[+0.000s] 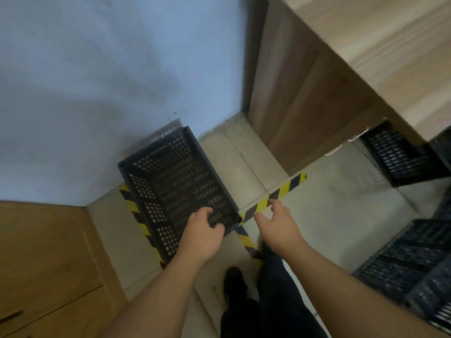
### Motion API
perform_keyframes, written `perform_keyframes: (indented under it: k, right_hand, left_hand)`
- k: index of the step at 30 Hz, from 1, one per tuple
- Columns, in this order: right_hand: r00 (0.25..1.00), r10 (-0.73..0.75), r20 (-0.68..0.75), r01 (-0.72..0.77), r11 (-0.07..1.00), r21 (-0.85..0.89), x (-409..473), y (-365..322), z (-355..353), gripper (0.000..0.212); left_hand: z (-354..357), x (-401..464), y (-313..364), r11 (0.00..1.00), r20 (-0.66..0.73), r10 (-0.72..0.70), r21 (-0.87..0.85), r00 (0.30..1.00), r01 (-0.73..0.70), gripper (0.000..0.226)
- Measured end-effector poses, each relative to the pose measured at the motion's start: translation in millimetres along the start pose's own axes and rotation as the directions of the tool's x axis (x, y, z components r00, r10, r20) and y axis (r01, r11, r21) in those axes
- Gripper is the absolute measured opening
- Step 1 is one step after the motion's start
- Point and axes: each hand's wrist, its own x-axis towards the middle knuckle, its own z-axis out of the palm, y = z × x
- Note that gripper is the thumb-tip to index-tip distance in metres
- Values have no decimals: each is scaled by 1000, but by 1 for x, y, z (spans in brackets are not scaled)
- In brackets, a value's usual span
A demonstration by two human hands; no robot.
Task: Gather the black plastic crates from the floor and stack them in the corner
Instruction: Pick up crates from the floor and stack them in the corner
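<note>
A black perforated plastic crate (175, 184) stands open side up on the floor against the pale wall, in the corner area marked with striped tape. My left hand (203, 236) grips its near rim, fingers curled over the edge. My right hand (278, 223) hovers just right of the crate's near corner, fingers spread, holding nothing. More black crates show at the right: one (400, 157) under the wooden counter and a group (415, 259) at the lower right edge.
Yellow-black tape (280, 193) marks the concrete floor around the crate. A wooden counter (341, 76) overhangs at the upper right. A wooden cabinet (44, 259) stands at the left. My leg and black shoe (235, 280) are below the hands.
</note>
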Motion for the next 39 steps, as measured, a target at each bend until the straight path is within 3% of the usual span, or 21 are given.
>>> perform_keyframes:
  k: [10,13,18,24,32,39]
  right_hand:
    - [962,203,-181,-147,947,284,-63,126,-95,67]
    - [937,273,-218,-185,917,353,-83,183,-130,67]
    - [896,375,-237,-236,856,460,-120,286,-186,69]
    - [830,491,-263,-293,787,543,-170,408,-247,66]
    - [733,641,-228,-337,632,697,-192,517,-289,79]
    - [647,755,-109,-328,404,854,-155,575,-331,69]
  left_hand:
    - [108,-56,99,967,185,189,134,964,-215,55]
    - [157,-80,125,939,236,222,211,946,-273,48]
    - [252,-128,161,878,312,234,339,921,-338,61]
    - [369,-191,196,832,397,256,374,882,-410,57]
    - [474,-225,233,758,510,236,436,827,-485,60]
    - [543,-200,284,676,574,226,490,787,-551,61]
